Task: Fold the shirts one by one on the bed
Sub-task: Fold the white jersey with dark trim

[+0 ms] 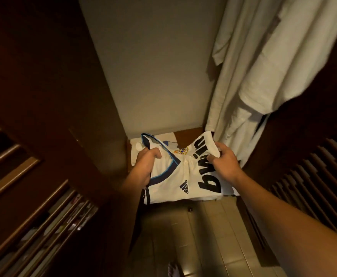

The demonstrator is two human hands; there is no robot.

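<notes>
A folded white football jersey (185,176) with dark blue collar trim, a crest and large black letters is held at the mouth of an open wardrobe. My left hand (145,166) grips its left edge near the collar, fingers curled into the cloth. My right hand (224,160) grips the right edge by the black lettering. Under and behind the jersey, other white folded cloth (137,146) lies on the wardrobe floor. No bed is in view.
White garments (263,66) hang at the right inside the wardrobe, reaching down beside my right hand. Dark louvred wooden doors (313,176) stand open on the right and another door (23,176) on the left. Pale tiled floor (203,236) lies below.
</notes>
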